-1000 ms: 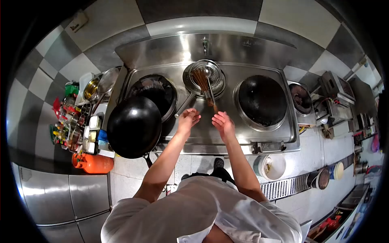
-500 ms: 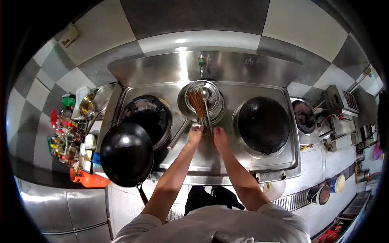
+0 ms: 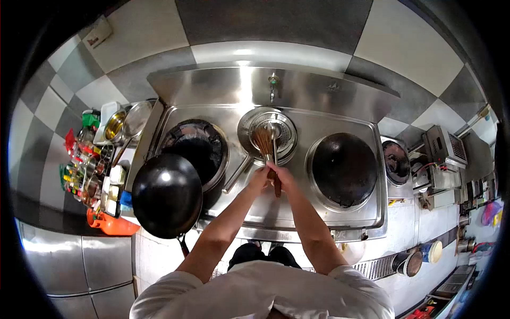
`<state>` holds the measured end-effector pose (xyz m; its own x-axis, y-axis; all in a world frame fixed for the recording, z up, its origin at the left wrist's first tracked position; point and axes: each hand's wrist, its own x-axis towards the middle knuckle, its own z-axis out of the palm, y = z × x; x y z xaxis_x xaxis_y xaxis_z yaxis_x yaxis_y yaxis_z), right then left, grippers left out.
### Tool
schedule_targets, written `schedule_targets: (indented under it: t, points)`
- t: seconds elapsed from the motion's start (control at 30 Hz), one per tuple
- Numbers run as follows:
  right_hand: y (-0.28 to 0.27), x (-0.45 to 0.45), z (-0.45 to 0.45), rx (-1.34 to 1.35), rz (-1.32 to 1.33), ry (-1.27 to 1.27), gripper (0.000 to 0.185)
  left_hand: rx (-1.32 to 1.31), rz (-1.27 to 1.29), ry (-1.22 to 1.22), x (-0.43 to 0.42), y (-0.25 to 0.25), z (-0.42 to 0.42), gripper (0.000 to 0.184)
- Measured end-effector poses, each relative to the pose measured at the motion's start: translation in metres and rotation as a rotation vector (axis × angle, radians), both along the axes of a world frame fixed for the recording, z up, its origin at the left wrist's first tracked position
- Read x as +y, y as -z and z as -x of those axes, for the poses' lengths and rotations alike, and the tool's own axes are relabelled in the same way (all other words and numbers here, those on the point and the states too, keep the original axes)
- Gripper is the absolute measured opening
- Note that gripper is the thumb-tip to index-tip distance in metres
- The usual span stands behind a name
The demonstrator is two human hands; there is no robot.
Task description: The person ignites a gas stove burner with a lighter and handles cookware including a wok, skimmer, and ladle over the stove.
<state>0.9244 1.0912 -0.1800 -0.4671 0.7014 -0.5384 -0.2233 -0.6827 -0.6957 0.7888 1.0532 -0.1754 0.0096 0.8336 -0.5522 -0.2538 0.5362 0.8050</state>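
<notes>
Steel stove (image 3: pixel 340 119); brush head (image 3: pixel 262 139) beyond, ladle handle (image 3: pixel 277 187) amid curled fingers (image 3: pixel 273 167); exact grip unclear.

The person wears a loose white top (image 3: pixel 228 291), its cloth lying in soft folds. At the top's left and right sides run short, wide sleeves (image 3: pixel 170 290) in the same white, and both forearms (image 3: pixel 227 222) are bare beyond them. Just past the top's far edge show black trousers (image 3: pixel 241 257). A notch (image 3: pixel 274 312) at the top's near edge may be an open neck; the frame cuts it off.
</notes>
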Motion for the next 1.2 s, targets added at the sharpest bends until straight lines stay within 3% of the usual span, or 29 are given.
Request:
schedule_targets:
  t: [0.1, 0.13, 0.23, 0.3, 0.37, 0.4, 0.43, 0.5, 0.57, 0.6, 0.63, 0.7, 0.9, 0.93, 1.07, 1.2]
  points:
    - [-0.012, -0.004, 0.016, -0.037, -0.077, 0.014, 0.035, 0.072, -0.002, 0.072, -0.002, 0.025, 0.023, 0.037]
    - [-0.021, -0.009, 0.016, -0.136, -0.056, 0.028, 0.032, 0.093, 0.053, 0.029, 0.003, 0.022, 0.024, 0.037]
    - [-0.020, -0.024, 0.010, -0.051, -0.062, 0.070, 0.029, 0.042, 0.085, -0.089, 0.000, -0.006, 0.038, 0.032]
    - [-0.023, -0.030, -0.003, -0.028, -0.070, 0.052, 0.029, 0.633, -0.425, -0.028, 0.003, -0.007, 0.070, 0.029]
    - [-0.035, -0.032, -0.009, -0.009, -0.081, 0.041, 0.029, 0.985, -0.398, 0.103, -0.001, -0.042, 0.101, 0.034]
    - [-0.046, -0.037, -0.009, -0.046, -0.084, 0.080, 0.030, 1.175, -0.452, 0.048, -0.009, -0.058, 0.104, 0.039]
    - [-0.054, -0.044, -0.008, -0.082, -0.085, 0.120, 0.030, 1.327, -0.409, 0.153, -0.006, -0.045, 0.114, 0.047]
    - [-0.067, -0.052, -0.007, -0.074, -0.079, 0.128, 0.030, 1.258, -0.113, 0.412, -0.005, -0.028, 0.111, 0.044]
    - [-0.067, -0.057, -0.008, -0.068, -0.072, 0.132, 0.029, 0.520, 0.151, 0.514, -0.004, -0.022, 0.102, 0.035]
    - [-0.061, -0.060, -0.008, -0.068, -0.044, 0.129, 0.029, 0.151, 0.123, 0.332, -0.006, 0.021, 0.097, 0.018]
    - [-0.054, -0.064, -0.008, -0.067, -0.011, 0.127, 0.028, 0.150, 0.128, 0.341, -0.010, 0.040, 0.087, 0.018]
    - [-0.044, -0.069, -0.009, -0.114, -0.025, 0.104, 0.027, -0.269, 0.188, 0.156, -0.018, 0.061, 0.059, 0.018]
    - [-0.061, -0.094, -0.018, -0.197, -0.165, 0.055, 0.025, -0.110, 0.091, 0.161, -0.053, 0.000, 0.016, 0.020]
    - [-0.063, -0.100, -0.018, -0.227, -0.194, 0.065, 0.026, -0.126, 0.032, 0.120, -0.064, -0.001, 0.015, 0.010]
    - [-0.076, -0.127, -0.023, -0.188, -0.187, 0.107, 0.029, -0.048, 0.065, 0.101, -0.086, -0.020, 0.015, 0.009]
    - [-0.113, -0.152, -0.033, -0.174, -0.196, 0.119, 0.032, -0.110, 0.027, 0.109, -0.118, -0.059, 0.011, 0.006]
